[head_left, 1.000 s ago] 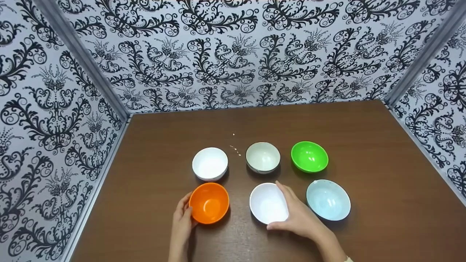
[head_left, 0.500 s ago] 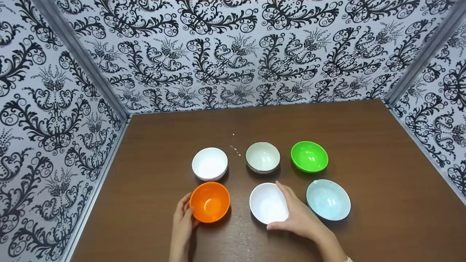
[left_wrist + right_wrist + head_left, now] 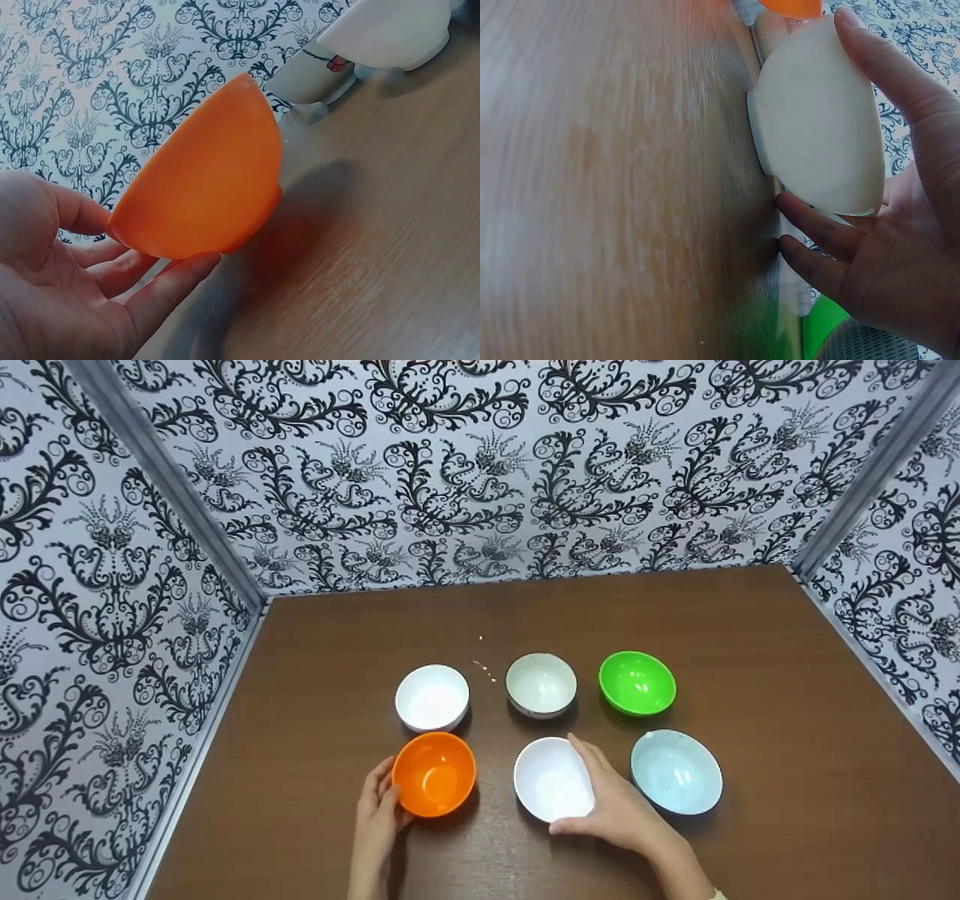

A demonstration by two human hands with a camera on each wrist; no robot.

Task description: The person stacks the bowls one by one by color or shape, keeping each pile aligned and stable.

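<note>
Across the back and both sides we see walls (image 3: 465, 472) covered in white with black scrollwork. Below them we have a brown tabletop (image 3: 787, 720), glossy enough to throw back reflections. Grey posts (image 3: 871, 463) stand where the walls meet.

Over the near part of the tabletop we find the right hand (image 3: 611, 806), its thumb and fingers spread wide around a bowl and gripping it from the right, thumb at the near rim, a fingertip at the far rim. We see the left hand (image 3: 377, 802) pinching another bowl at its left side, thumb by the rim and fingers beneath the wall.

To the right of the right hand we notice a pale blue bowl (image 3: 676, 772). Between the left hand's fingers we see the orange bowl (image 3: 433, 775), tilted in the left wrist view; we cannot tell for certain whether its foot touches the tabletop. Apart from it, to the right, we have the near white bowl (image 3: 553, 778) in the right hand's grip.

Behind these we count three more, left to right: a far white bowl (image 3: 433, 697), just beyond the orange one; a greyish bowl (image 3: 541, 684); and a green bowl (image 3: 637, 683). Between the first two we spot small pale specks (image 3: 485, 667).
</note>
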